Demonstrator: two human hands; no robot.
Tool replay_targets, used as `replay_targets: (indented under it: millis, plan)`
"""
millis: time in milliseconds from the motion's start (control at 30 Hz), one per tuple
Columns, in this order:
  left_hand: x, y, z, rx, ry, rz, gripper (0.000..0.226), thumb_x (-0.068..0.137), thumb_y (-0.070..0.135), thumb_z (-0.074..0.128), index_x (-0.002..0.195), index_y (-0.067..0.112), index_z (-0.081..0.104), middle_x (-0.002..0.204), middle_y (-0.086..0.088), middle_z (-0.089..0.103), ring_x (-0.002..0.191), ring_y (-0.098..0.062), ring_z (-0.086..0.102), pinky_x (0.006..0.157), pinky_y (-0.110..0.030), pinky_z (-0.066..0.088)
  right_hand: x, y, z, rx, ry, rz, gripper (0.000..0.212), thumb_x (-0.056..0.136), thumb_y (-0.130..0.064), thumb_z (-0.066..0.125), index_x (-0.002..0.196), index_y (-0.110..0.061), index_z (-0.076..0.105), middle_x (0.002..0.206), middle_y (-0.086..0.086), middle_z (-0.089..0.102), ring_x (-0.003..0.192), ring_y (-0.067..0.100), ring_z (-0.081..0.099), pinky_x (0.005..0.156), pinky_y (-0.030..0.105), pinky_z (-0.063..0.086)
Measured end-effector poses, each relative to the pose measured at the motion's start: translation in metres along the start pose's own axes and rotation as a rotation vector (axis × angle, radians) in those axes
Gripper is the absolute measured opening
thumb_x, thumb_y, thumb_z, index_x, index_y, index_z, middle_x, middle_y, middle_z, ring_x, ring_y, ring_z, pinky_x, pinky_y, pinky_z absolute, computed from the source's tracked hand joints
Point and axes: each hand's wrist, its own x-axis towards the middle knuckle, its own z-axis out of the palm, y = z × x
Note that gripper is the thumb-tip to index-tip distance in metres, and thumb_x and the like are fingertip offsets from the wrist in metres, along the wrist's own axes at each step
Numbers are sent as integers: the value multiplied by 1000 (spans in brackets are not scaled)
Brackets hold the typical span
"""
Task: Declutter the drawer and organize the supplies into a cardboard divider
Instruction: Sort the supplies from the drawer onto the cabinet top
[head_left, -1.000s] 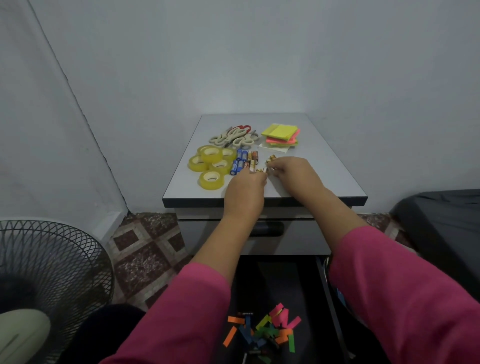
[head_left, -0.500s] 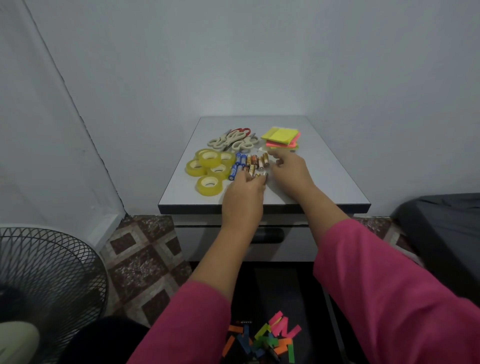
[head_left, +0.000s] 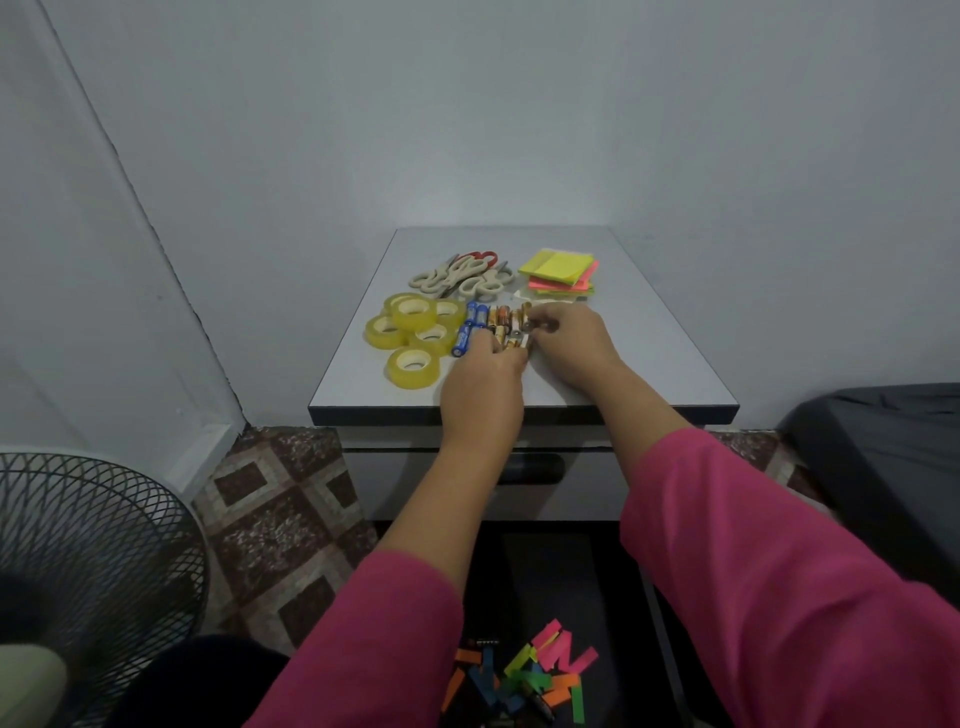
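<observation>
- Step in hand, as I judge it: gathering the loose batteries into one tidy group near the middle of the cabinet top; best done by nudging them side by side with light fingertip pressure, since round cells will likely roll if pushed hard; keep them short of the tape rolls on their left
- Left hand lies palm down with fingertips curled onto the near batteries; whether it pinches one I cannot tell; right hand has its fingers bent around cells at the right end of the group, seemingly pinching one
- Scissors lie toward the back edge; sticky notes sit toward the back right corner; coloured paper strips remain in the open drawer below; no cardboard divider is in view
- Against half a second ago: the right hand has drawn back from beside the sticky notes to the batteries; the left hand has barely shifted; the other supplies have not moved
</observation>
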Motion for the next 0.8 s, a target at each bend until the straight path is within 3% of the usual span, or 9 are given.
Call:
replay_targets:
  millis: [167,267,367,433,700,800]
  plan:
    - [-3,9,-7,123,18,45,20,98,24,49,110,15,62,96,3,40,66,-7,37,53,-20,26,0,0,0,11,-20,-9,37,94,-6,47,128,-10,61,131,8,59,121,18,52,91,15,31]
    - [-9,12,-13,148,62,115,20,94,17,56,113,15,62,103,-7,46,71,-18,44,56,-29,34,0,0,0,20,-30,-3,39,92,-6,47,128,-12,61,134,7,57,124,19,50,94,17,31]
    - [-10,9,-11,113,109,169,2,87,9,64,87,7,64,89,-10,48,61,-22,45,47,-30,29,-1,0,0,42,-36,11,40,90,-7,49,128,-13,62,132,6,59,121,16,52,95,18,35]
    - [-9,6,-8,124,119,199,7,85,8,65,81,4,66,84,-11,50,59,-24,46,47,-31,29,-1,-1,0,47,-31,12,40,89,-9,52,126,-13,63,129,5,61,118,15,54,92,16,35]
    - [-8,6,-9,125,89,222,19,93,14,57,102,5,71,94,-10,60,79,-24,55,61,-37,44,-1,-1,0,41,-30,-5,39,89,-8,51,126,-11,62,129,8,61,117,17,54,94,19,37]
    - [-8,5,-8,145,91,234,19,91,11,59,103,6,72,93,-11,62,79,-27,57,60,-38,46,-1,0,0,57,-15,-4,37,88,-8,52,123,-11,65,124,7,64,111,16,57,90,19,39]
